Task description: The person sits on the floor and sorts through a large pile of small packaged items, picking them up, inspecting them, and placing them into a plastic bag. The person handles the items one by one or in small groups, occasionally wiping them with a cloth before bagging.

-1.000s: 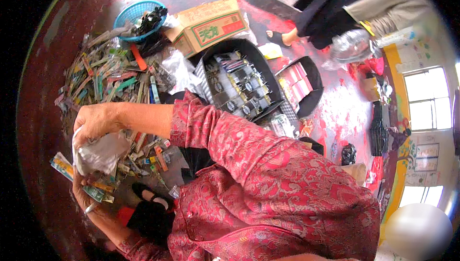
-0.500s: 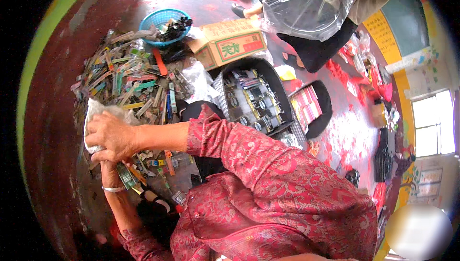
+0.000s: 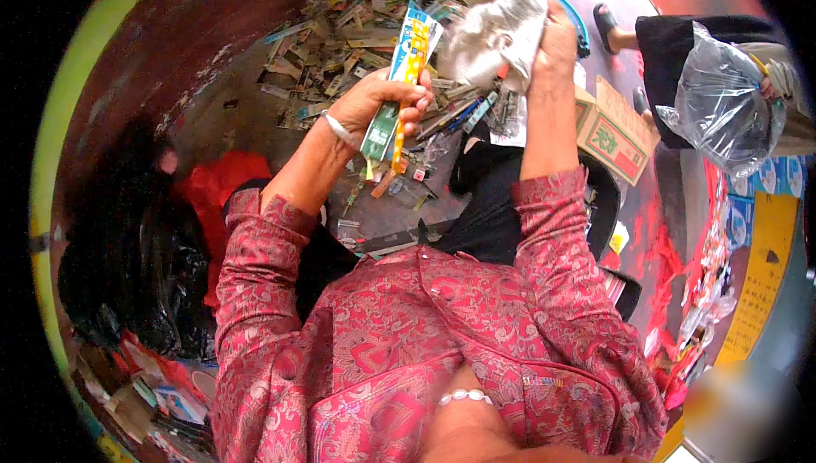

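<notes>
My left hand (image 3: 380,104) is closed around a few long narrow packets (image 3: 398,115), blue and white at the top, with a yellow dotted strip and a dark green part. They stand tilted up from the fist. To the right, my right hand (image 3: 557,38) grips the edge of a crumpled whitish sheet (image 3: 491,34); whether it is plastic or cloth, I cannot tell. Its fingertips are partly hidden behind the sheet. Beneath and beyond both hands spreads a heap of similar narrow packets (image 3: 344,47) on the floor.
A blue basket (image 3: 580,25) shows partly behind my right hand. Right of my forearm are a cardboard box (image 3: 616,136) and a dark case (image 3: 605,200). Another person holds a clear plastic bag (image 3: 718,98) at the right. Black plastic (image 3: 136,242) lies at the left.
My right hand has swung from the far left to the right with the whitish sheet. My left hand has come up from below it, showing the packets. The view has turned.
</notes>
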`<action>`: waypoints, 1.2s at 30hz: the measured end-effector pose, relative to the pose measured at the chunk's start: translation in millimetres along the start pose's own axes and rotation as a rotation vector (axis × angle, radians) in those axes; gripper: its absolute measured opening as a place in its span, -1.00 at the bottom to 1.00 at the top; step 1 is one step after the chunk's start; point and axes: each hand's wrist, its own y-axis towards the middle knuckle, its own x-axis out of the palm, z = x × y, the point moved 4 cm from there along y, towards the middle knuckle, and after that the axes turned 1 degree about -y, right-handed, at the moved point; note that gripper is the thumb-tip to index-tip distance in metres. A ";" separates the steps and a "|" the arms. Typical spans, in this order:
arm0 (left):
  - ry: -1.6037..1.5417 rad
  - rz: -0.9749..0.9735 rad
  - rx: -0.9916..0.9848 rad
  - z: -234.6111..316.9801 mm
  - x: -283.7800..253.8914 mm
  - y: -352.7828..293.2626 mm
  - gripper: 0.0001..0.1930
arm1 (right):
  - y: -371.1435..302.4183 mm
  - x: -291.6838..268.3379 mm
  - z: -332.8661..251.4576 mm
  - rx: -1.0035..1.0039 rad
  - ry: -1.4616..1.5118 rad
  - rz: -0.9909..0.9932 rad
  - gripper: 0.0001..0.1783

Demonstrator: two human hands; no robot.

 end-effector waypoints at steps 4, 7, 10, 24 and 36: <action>-0.027 0.067 0.030 7.2 -3.0 14.9 -0.83 | -24.6 46.4 9.4 -0.076 -0.281 0.148 -0.64; 0.077 0.121 0.040 8.9 0.7 24.9 -0.90 | -33.8 83.5 35.7 -0.230 -1.143 -0.114 -0.71; 0.133 0.079 0.001 5.7 4.9 22.1 -0.93 | -25.6 81.6 56.1 -0.752 -1.586 -0.218 -0.58; 0.339 0.110 0.072 14.2 14.2 25.7 -0.87 | -16.1 61.7 51.8 -0.246 -0.594 0.212 -0.48; 0.637 0.051 0.095 1.9 24.2 27.5 -0.80 | 5.2 13.6 32.3 -0.318 -0.510 0.307 -0.83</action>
